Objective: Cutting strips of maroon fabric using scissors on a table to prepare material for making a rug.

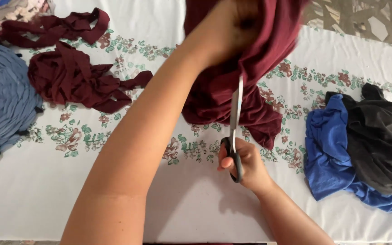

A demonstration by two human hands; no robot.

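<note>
**A:** Maroon jersey fabric [232,95] fills the middle of my feed. What have I got hold of it with?

**B:** The left hand [232,27]. It is raised high toward the top edge, fingers bunched tight into the cloth, and the piece hangs down from that grip until its lower folds reach the white sheet with floral bands [46,190].

**A:** And the right hand [246,165]?

**B:** Lower, nearer me, fingers closed through the dark handles of the scissors [234,131]. The pale blades point up and away into the hanging cloth. They run so close together that I cannot tell whether they are parted or shut; the tips are hidden in the fabric just under the left hand.

**A:** So the cloth sits between the two hands?

**B:** Yes, gripped above, met by the blades below, its bottom edge just beyond the right hand's knuckles.

**A:** What lies around it?

**B:** To the left, a heap of maroon strips [73,81] on the sheet, with a second looser run of the same strips [51,27] behind it. At the far left edge, part of a round blue-grey rug made of coiled strips [1,100]. On the right, well apart from the scissors, a crumpled blue garment [327,149] with a black garment [377,131] lying on top of it. A patterned stone floor [364,18] shows beyond the sheet at top right
</note>
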